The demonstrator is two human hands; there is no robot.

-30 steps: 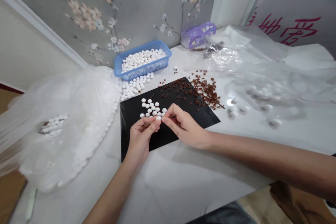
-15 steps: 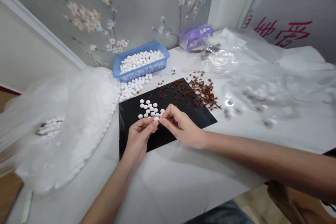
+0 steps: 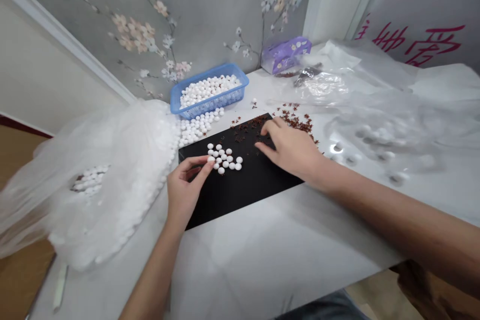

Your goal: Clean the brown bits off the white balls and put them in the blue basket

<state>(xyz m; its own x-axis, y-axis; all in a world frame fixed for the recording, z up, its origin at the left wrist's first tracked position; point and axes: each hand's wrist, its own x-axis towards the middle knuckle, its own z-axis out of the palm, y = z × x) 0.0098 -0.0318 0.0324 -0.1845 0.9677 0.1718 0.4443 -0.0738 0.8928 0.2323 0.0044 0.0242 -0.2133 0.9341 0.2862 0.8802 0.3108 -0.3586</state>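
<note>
Head view shows the left hand (image 3: 183, 187) pinching a small white round bead (image 3: 211, 159) over the flat black rectangular sheet (image 3: 240, 192), while the right hand (image 3: 290, 147), thumb and fingers parted, sits nearer the reddish-brown star-shaped pieces (image 3: 257, 122) just beyond its fingertips.

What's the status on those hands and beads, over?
Left hand: pinching a white bead. Right hand: open, beside brown star-shaped pieces. Between them: loose beads on black mat.

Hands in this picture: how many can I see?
2: the left hand at the white balls on the black board, the right hand over the brown pieces.
</note>
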